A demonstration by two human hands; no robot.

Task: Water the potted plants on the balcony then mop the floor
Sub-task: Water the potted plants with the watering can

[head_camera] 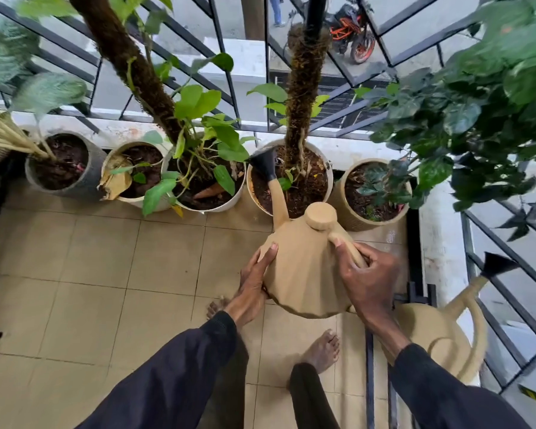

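Note:
I hold a tan watering can [304, 267] tilted forward in both hands. My right hand [365, 274] is closed around its handle. My left hand [254, 280] is pressed against the can's left side and underside. Its black spout head [264, 164] hangs over the soil of a white pot [328, 178] with a moss pole. Several more pots stand in a row along the railing: a grey one [84, 187], a small white one [113, 153], a white one [229, 205] with green pothos, and a ribbed tan one [344, 209].
A second tan watering can [440, 332] sits at the lower right by the black metal railing [508, 308]. A large leafy plant [477, 113] overhangs the right side. My bare feet [322, 348] stand on beige floor tiles [106, 274]. Street and motorbike lie below.

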